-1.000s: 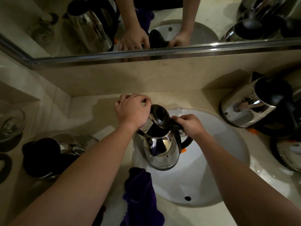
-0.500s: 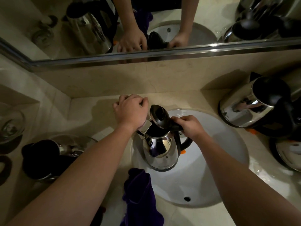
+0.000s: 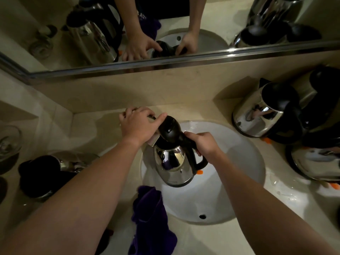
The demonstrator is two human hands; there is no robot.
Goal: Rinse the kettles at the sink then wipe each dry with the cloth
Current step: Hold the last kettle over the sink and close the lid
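Observation:
A shiny steel kettle with a black handle hangs over the white sink. My right hand grips the handle. The kettle's black lid stands open. My left hand is curled over the tap behind the kettle, its thumb stretched to the lid's edge. A silvery bit of the tap's spout shows at the kettle's mouth; the remainder of the tap is hidden under my hand. I cannot tell whether water runs. A purple cloth lies crumpled on the counter at the sink's near left rim.
Two more steel kettles stand on the counter to the right, one at the back and one nearer. Another kettle sits on the left, with a glass beyond it. A mirror runs along the wall.
The kettle has shifted slightly left under the tap. My left thumb has stretched out to the lid. Both hands keep their hold.

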